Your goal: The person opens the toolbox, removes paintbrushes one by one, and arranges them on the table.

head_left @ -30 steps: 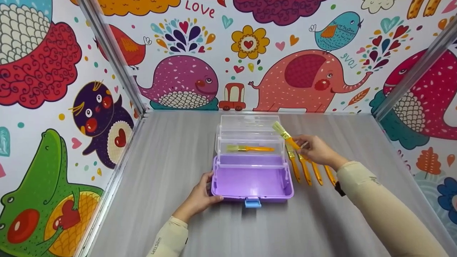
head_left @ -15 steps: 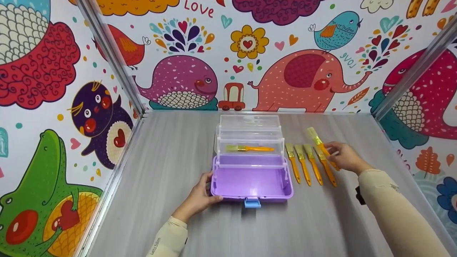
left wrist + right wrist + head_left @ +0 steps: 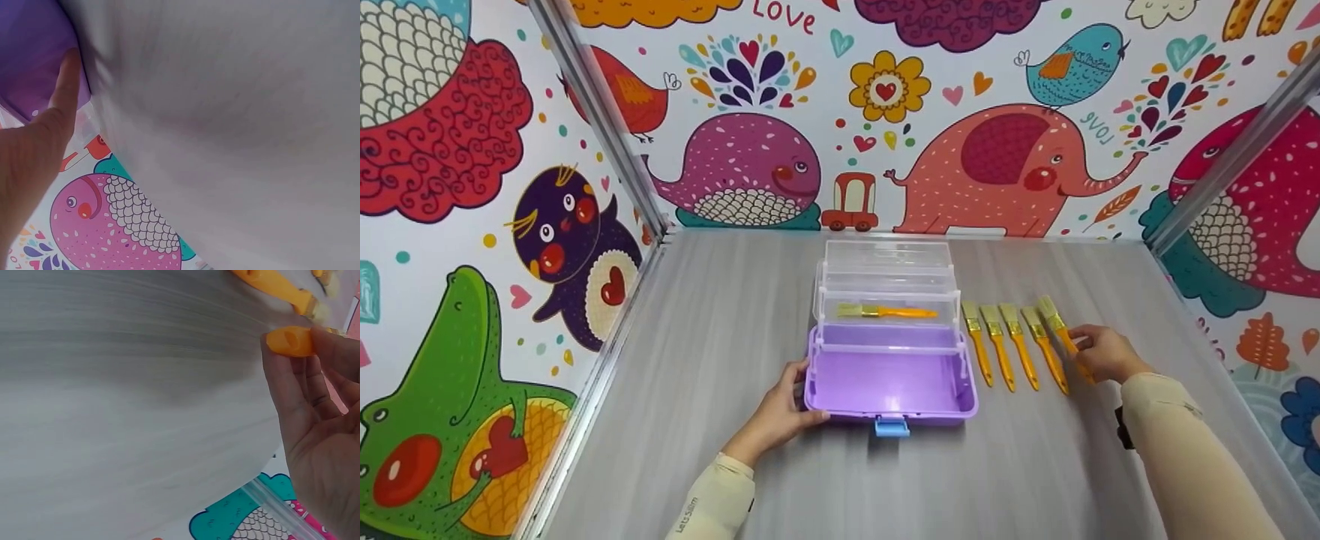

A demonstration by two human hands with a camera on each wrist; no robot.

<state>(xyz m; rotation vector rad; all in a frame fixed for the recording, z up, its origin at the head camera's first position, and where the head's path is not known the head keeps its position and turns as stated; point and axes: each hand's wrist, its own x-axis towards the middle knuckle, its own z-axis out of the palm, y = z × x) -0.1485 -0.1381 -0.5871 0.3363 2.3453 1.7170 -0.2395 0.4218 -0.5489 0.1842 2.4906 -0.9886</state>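
At the left front corner of an open purple toolbox (image 3: pixel 891 381), my left hand (image 3: pixel 780 414) holds on, thumb on the front and fingers along the left side. In the left wrist view a finger (image 3: pixel 66 84) lies straight against the purple wall. My right hand (image 3: pixel 1110 354) pinches the handle end of a yellow-handled paintbrush (image 3: pixel 1059 322), whose bristles point toward the back wall. In the right wrist view the handle tip (image 3: pixel 289 341) sits between thumb and fingers. Several like paintbrushes (image 3: pixel 999 352) lie side by side to its left. One more paintbrush (image 3: pixel 896 312) lies crosswise in a clear tray.
The toolbox's clear lid (image 3: pixel 887 255) and trays are raised behind its base. A blue latch (image 3: pixel 892 427) hangs at the front. Grey wood-grain table (image 3: pixel 720 315) surrounds everything, with metal-framed, cartoon-printed walls (image 3: pixel 780 172) on three sides.
My right hand has carried the paintbrush from beside the trays rightward, then down toward me, to the right end of the row of brushes. My left hand stays at the toolbox corner.
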